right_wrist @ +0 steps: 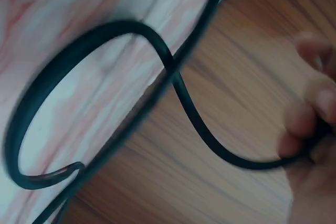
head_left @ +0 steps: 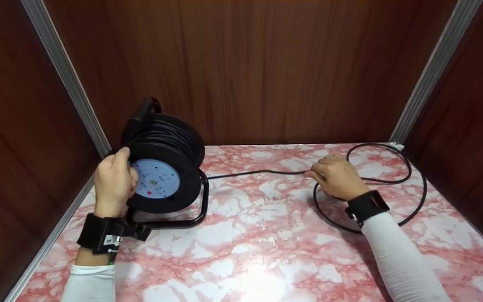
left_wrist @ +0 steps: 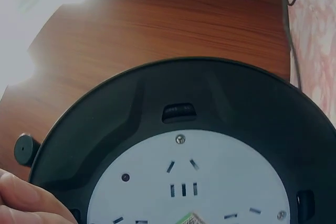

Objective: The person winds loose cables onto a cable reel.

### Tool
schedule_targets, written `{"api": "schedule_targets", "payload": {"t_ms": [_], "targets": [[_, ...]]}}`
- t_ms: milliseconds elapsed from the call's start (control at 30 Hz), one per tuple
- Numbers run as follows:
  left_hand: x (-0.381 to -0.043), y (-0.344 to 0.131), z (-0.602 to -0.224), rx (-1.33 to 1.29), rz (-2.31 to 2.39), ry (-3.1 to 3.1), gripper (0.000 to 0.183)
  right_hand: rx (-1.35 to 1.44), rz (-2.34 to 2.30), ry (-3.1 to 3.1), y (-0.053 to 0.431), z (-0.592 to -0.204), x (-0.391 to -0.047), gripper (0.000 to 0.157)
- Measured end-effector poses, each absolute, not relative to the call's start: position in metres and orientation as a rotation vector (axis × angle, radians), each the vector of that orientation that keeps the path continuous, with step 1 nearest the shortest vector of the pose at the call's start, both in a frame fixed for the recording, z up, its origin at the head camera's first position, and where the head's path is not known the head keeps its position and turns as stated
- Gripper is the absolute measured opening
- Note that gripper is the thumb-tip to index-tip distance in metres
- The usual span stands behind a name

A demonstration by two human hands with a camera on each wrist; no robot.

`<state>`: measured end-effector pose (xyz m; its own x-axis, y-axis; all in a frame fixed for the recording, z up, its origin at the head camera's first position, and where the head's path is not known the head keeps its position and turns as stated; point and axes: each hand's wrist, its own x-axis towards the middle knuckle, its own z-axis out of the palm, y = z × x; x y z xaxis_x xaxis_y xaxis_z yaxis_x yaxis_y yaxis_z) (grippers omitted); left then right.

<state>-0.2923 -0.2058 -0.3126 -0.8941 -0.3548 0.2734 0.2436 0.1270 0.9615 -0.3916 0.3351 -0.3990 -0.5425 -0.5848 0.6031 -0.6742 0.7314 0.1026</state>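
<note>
A black cable reel (head_left: pixel 191 167) with a pale round socket panel (head_left: pixel 157 178) stands on its tube frame at the left. My left hand (head_left: pixel 115 178) grips the left side of its front disc, fingers curled; the exact part held is hidden by the hand. In the left wrist view, fingers (left_wrist: pixel 31 203) show at the disc's lower left edge. From the reel a black cable (head_left: pixel 262 171) runs right to my right hand (head_left: pixel 336 176), which holds it above the table. The right wrist view shows fingers (right_wrist: pixel 310 124) curled round the cable (right_wrist: pixel 205 135).
Loose loops of cable (head_left: pixel 424 188) lie on the red and white marbled table (head_left: pixel 245 243) around and beyond my right hand. Brown wood-grain panels (head_left: pixel 266 71) with metal corner strips enclose the back and both sides. A small white object (head_left: pixel 396 146) sits in the back right corner.
</note>
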Motion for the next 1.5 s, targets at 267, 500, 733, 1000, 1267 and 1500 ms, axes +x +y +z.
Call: {"api": "schedule_targets", "payload": {"t_ms": [267,500,733,1000,1267,1500], "targets": [[-0.292,-0.196,-0.312,0.077,-1.774,-1.983,0.054,0.913,0.208,-2.352,0.340,-0.401,-0.391,0.033],[-0.293,-0.185,-0.310,0.033,-1.716,-1.998,0.055,0.974,0.192,-2.338,0.335,-0.401,-0.391,0.026],[-0.292,-0.177,-0.310,0.032,-1.630,-2.081,0.053,0.952,0.238,-2.278,0.331,-0.397,-0.389,0.032],[-0.293,-0.172,-0.316,0.024,-1.516,-2.125,0.054,0.985,0.294,-2.411,0.333,-0.399,-0.390,0.021],[-0.290,-0.170,-0.316,0.043,-1.456,-2.150,0.054,0.909,0.101,-2.043,0.330,-0.391,-0.393,0.029],[-0.294,-0.164,-0.321,0.039,-1.419,-2.140,0.052,0.954,0.231,-2.313,0.338,-0.397,-0.390,0.033]]}}
